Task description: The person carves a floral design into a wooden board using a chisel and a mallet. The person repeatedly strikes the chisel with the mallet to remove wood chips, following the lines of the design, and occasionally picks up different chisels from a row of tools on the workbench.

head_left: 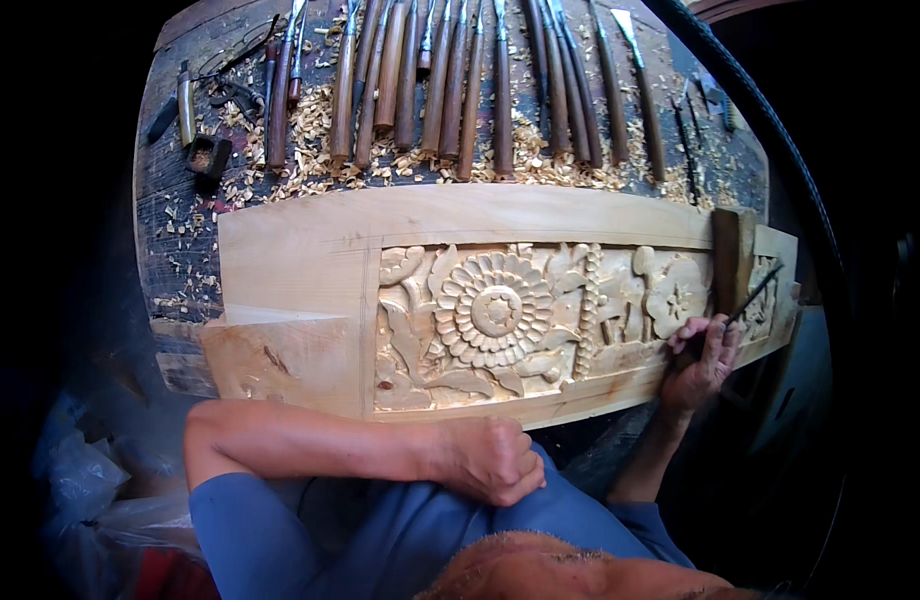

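Observation:
A pale wooden board [300,250] lies across the bench, carved with a round many-petalled rosette [495,310], leaves, a beaded strip and a smaller flower [670,300]. My left hand [495,460] is curled into a fist just below the board's front edge, in front of my body; anything inside it is hidden. At the board's right, my right hand [700,355] has its fingers bent around a thin dark tool [755,295] that slants up to the right. Just above it, a brown wooden block [732,250] stands on the board's right part.
A long row of wooden-handled carving chisels [503,130] lies across the back of the bench [165,260] among wood shavings. Small dark tools and a box [208,160] sit at left. A dark cable [770,120] arches at upper right. Crumpled plastic [85,470] lies lower left.

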Available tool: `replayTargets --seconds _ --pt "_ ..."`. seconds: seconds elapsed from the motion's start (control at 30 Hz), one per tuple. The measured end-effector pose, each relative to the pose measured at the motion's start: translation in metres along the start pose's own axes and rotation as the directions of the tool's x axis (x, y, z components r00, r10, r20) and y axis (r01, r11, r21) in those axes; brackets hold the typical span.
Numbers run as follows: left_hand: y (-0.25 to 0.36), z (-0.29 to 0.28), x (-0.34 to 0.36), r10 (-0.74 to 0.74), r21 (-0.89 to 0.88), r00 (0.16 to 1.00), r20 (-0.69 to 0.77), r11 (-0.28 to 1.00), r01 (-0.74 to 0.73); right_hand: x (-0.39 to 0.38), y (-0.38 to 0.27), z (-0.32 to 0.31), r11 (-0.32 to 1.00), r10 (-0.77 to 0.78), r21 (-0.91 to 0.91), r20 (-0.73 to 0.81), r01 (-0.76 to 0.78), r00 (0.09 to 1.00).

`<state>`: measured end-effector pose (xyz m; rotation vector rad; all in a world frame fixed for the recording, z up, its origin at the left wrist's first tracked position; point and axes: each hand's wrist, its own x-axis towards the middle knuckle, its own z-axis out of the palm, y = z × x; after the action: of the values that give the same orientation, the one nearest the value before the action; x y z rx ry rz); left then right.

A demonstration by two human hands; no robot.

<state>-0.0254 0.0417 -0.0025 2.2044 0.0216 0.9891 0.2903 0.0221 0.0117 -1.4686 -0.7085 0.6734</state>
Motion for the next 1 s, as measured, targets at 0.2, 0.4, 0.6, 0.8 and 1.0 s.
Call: replayTargets --seconds 0.2,0.4,0.6,0.8,1.0 --pt "-0.005 0.009 -0.001 0.148 0.048 0.986 0.078 0.987 -0.152 0.001 -0.006 0.006 0.987 -0.013 -0.162 -0.001 0.013 1.000" --pt "-0.023 0.071 -0.044 0.117 -0.034 0.982 0.147 0.993 -0.113 0.081 -0.043 0.092 0.721 -0.201 -0.617 0.248 0.315 0.948" --pt "-0.020 0.051 -0.023 0.166 -0.048 0.968 0.191 0.986 -0.160 0.171 -0.011 0.125 0.606 -0.131 -0.750 0.234 0.265 0.963" --pt "-0.013 0.023 -0.014 0.157 0.028 0.966 0.208 0.986 -0.166 0.195 0.021 0.176 0.158 -0.251 -0.909 0.341 0.386 0.906" --pt "-0.008 0.006 -0.004 0.158 0.080 0.963 0.220 0.981 -0.179 0.206 0.024 0.198 0.046 -0.158 -0.947 0.306 0.317 0.939"
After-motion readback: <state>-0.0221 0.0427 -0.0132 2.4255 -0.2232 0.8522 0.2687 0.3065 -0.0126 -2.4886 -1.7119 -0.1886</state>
